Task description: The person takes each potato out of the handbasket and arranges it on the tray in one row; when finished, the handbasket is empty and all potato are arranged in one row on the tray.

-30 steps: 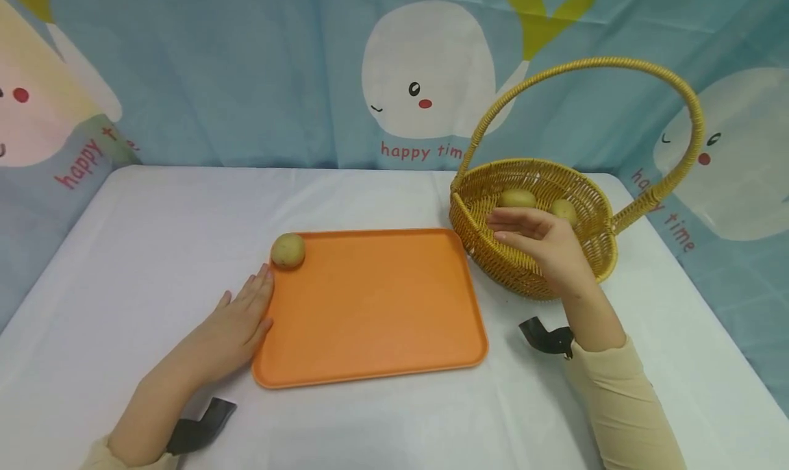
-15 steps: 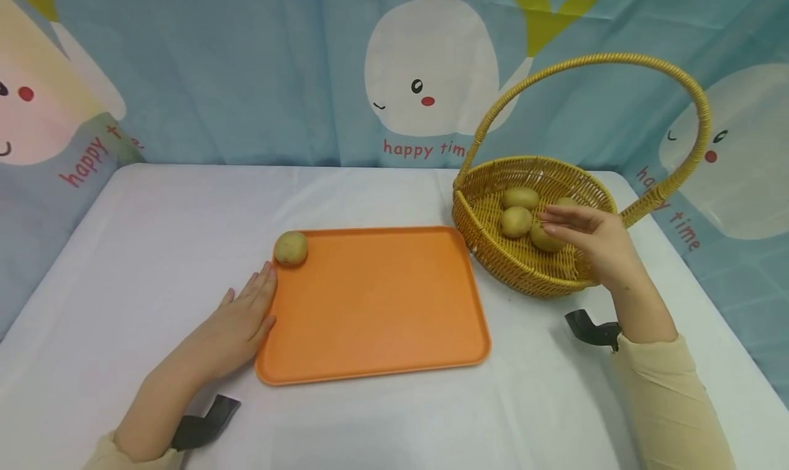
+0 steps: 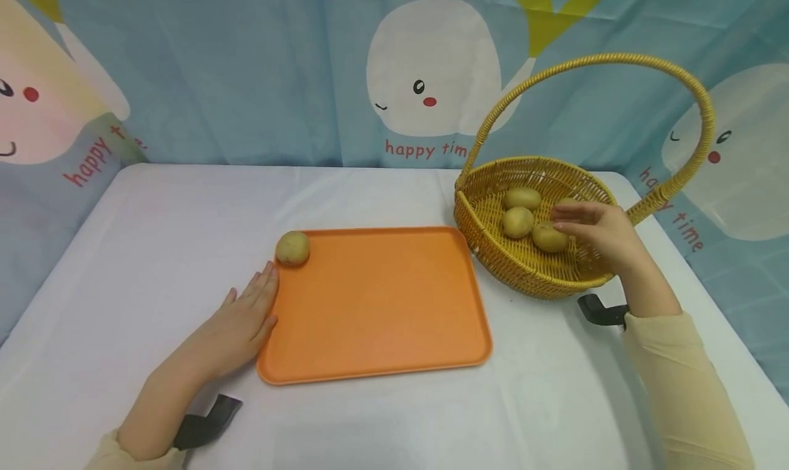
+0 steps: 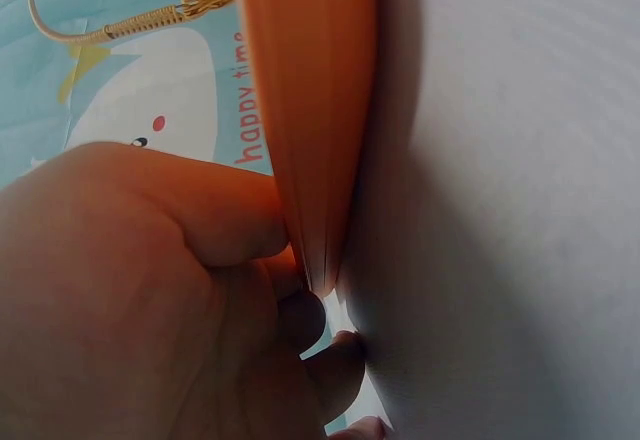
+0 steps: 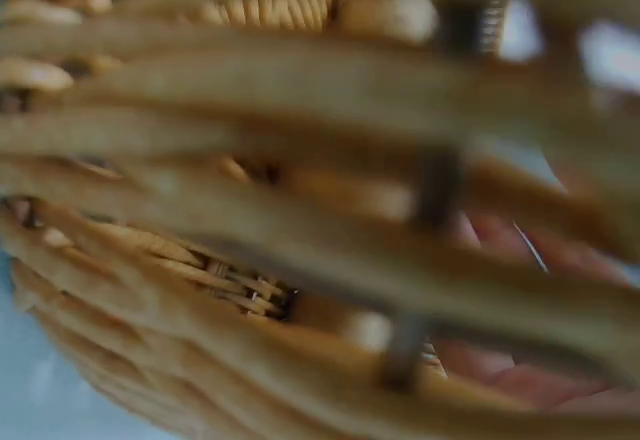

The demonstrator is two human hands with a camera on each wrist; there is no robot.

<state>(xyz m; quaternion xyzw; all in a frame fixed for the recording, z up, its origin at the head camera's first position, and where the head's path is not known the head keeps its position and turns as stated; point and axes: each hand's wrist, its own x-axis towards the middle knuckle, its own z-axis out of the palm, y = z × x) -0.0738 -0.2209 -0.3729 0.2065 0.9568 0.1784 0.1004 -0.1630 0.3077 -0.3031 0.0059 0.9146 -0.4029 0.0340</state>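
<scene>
Counter (image 3: 394, 422): room in front. Basket (image 3: 493, 262): rim (image 3: 536, 159) and tall handle (image 3: 622, 58) bound your reach. Orange tray (image 3: 382, 305): your left hand (image 3: 237, 329) along left edge, fingers straight. Your right hand (image 3: 611, 236): over basket's right side, fingers loose, nothing grasped. Potatoes (image 3: 518, 222): four show in basket, one at tray's far-left corner; likely firm, smooth, light; pinch across middle.

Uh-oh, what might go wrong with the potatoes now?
The lone potato sits at a corner of the orange tray, so it might roll if the left hand nudges the tray. The right hand is over the basket, so it might bump the rim.
</scene>
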